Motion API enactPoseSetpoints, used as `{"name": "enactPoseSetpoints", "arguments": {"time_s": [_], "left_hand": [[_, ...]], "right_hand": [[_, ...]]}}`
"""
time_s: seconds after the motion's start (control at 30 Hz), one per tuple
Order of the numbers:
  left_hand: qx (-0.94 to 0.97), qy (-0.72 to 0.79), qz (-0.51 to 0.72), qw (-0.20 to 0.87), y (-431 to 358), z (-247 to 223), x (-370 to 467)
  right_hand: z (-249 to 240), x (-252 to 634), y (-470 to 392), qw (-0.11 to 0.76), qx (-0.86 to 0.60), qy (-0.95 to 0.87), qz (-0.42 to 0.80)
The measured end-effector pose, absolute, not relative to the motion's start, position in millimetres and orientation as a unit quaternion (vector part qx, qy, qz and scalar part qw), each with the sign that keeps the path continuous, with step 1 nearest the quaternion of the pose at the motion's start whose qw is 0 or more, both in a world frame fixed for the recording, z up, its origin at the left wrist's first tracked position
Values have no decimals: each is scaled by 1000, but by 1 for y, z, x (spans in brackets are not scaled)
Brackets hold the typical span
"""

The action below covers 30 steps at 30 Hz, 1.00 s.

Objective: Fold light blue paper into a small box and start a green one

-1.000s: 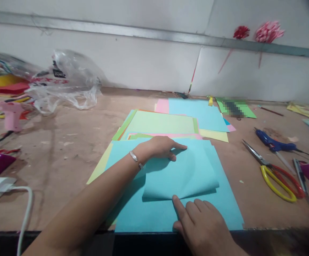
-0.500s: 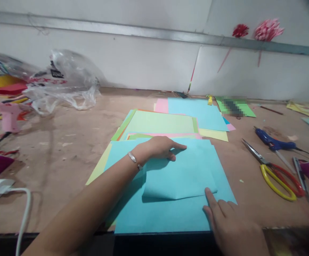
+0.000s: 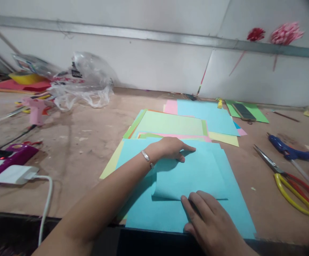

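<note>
Blue sheet (image 3: 197,174), folded, on larger blue paper (image 3: 154,217). Left hand (image 3: 170,148), at its 11 o'clock: index outstretched, grasping nothing, apparently anchoring the far part. Right hand (image 3: 210,221), 5 o'clock: empty, fingers together at the near fold, seemingly to crease it.

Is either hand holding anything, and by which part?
Nothing looks gripped: the left hand rests on the far part of the folded blue paper; the right hand has fingers at its near fold.
</note>
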<state>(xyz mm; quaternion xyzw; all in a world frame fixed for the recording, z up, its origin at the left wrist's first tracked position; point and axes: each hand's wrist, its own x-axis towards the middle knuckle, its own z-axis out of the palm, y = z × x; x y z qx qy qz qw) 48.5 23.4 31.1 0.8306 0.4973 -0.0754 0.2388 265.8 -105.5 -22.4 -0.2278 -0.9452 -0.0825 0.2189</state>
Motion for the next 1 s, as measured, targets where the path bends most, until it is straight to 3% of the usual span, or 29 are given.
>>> {"name": "enactPoseSetpoints", "arguments": {"time_s": [0.6, 0.8, 1.0], "left_hand": [[812, 517, -90, 256, 23, 37, 50], [824, 504, -81, 246, 25, 33, 49], [827, 501, -91, 237, 24, 34, 49]], "right_hand": [[-12, 210, -102, 118, -222, -967, -38], [-17, 207, -109, 151, -233, -960, -29], [-23, 269, -107, 171, -311, -931, -81]]}}
